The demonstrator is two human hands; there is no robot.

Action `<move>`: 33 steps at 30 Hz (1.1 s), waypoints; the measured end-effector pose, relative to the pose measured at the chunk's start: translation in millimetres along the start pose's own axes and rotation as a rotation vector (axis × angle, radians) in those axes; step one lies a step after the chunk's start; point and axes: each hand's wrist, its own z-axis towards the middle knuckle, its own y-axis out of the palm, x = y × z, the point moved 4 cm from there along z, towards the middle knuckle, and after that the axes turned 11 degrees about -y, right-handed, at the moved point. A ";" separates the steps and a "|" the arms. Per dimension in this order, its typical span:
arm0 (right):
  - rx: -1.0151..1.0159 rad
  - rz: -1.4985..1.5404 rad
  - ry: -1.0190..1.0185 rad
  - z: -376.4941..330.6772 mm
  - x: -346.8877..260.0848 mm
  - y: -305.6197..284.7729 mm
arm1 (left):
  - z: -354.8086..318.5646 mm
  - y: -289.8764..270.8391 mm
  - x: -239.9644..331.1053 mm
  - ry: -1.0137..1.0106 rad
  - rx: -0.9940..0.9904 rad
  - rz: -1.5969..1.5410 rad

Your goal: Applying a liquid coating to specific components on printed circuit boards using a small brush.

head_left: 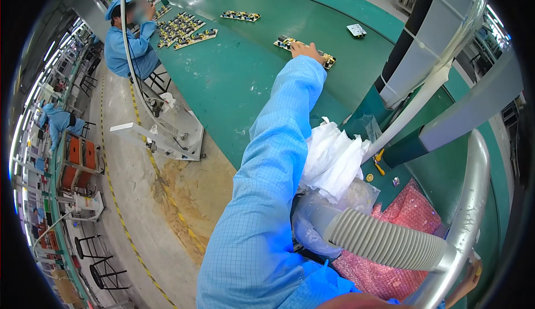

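My left hand (308, 51) stretches far out over the green work surface, in a light blue checked sleeve. Its fingers close over a long circuit board strip (285, 42) crowded with black, yellow and white components. The board's two ends stick out on either side of the hand. At the lower right, skin that looks like part of my right hand (472, 280) shows behind a silver pipe; its fingers cannot be made out. Another similar circuit board strip (240, 15) lies farther off to the left, and a small white board (356, 30) to the right.
Grey ducts (462, 105) and a ribbed hose (384, 239) stand on my right. Beside them lie white cloth (332, 158), pink bubble wrap (409, 208) and a yellow-handled tool (379, 162). A seated co-worker (131, 44) sits at the left edge near many circuit boards (181, 29).
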 end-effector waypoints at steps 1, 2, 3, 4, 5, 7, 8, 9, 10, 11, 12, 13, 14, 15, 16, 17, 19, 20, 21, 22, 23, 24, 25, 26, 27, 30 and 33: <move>0.005 -0.005 0.006 0.2 -2.0 3.4 | 1.6 -1.9 -1.6 -0.005 -0.004 0.009; 0.005 -0.003 0.005 0.2 -5.2 5.5 | 3.1 -4.5 -3.1 -0.006 -0.002 0.008; -0.022 -0.050 0.004 -0.1 -9.0 7.3 | 4.5 -5.6 -4.0 0.008 -0.040 0.010; -0.043 -0.101 0.001 1.0 -8.8 2.5 | 3.0 -7.9 -0.2 0.028 -0.079 0.007; -0.034 -0.104 -0.005 2.6 -3.0 -4.7 | 1.8 -12.0 2.3 0.034 -0.078 -0.002; -0.030 -0.019 -0.035 5.1 7.6 -6.9 | 1.5 -14.8 1.4 0.113 -0.124 0.026; -0.037 -0.013 -0.033 6.6 11.1 -4.5 | 0.8 -13.7 -1.8 0.106 -0.122 0.033; -0.033 -0.029 -0.033 8.0 14.4 -2.4 | -0.9 -13.0 -3.9 0.102 -0.071 0.054; -0.019 -0.051 -0.041 7.4 14.5 -6.1 | -3.2 -14.3 -2.6 0.106 -0.021 0.064; -0.018 -0.051 -0.043 6.9 15.7 -8.0 | -3.3 -15.3 -2.6 0.106 -0.021 0.062; -0.025 -0.070 -0.042 6.2 18.2 -8.1 | -3.3 -16.1 -2.2 0.129 -0.024 0.080; -0.029 -0.088 -0.042 7.2 21.9 -10.4 | -5.3 -18.4 -0.1 0.154 -0.027 0.099; -0.030 -0.086 -0.042 9.4 26.7 -12.2 | -8.2 -20.3 -1.2 0.152 -0.026 0.099; -0.009 -0.010 -0.007 11.9 33.7 -13.6 | -12.7 -22.9 -2.3 0.202 -0.005 0.090; 0.015 0.064 0.027 13.5 38.2 -14.4 | -18.3 -26.1 -0.8 0.256 0.015 0.079; 0.015 0.066 0.026 16.2 42.6 -15.6 | -23.9 -28.7 -2.2 0.255 0.017 0.079; -0.052 0.008 -0.031 23.2 50.2 -15.3 | -40.6 -41.2 -3.8 0.393 0.143 -0.024; -0.056 0.013 -0.029 26.7 55.3 -13.8 | -46.2 -46.8 -8.4 0.389 0.145 -0.018; -0.044 0.081 -0.047 31.1 59.7 -11.0 | -52.7 -57.0 -12.9 0.436 0.187 -0.136; -0.030 0.146 -0.070 34.3 58.6 -9.3 | -60.6 -67.8 -18.4 0.484 0.228 -0.259; -0.030 0.140 -0.067 36.7 56.8 -9.0 | -81.4 -89.0 -22.1 0.506 0.245 -0.335; -0.063 0.131 -0.040 40.7 54.5 -1.4 | -88.9 -102.5 -38.1 0.497 0.251 -0.325; -0.101 0.124 -0.013 45.4 51.4 7.7 | -94.3 -114.3 -56.7 0.484 0.189 -0.487; -0.105 0.125 -0.008 46.1 42.1 12.8 | -104.6 -127.6 -66.1 0.477 0.119 -0.655; -0.130 0.042 -0.033 46.5 31.3 17.7 | -118.5 -140.1 -76.7 0.460 0.132 -0.707; -0.186 -0.050 -0.116 56.5 21.3 23.1 | -154.6 -166.8 -121.4 0.396 0.290 -0.755; -0.210 -0.013 -0.162 66.8 17.4 30.6 | -197.1 -184.2 -173.0 0.387 0.437 -0.738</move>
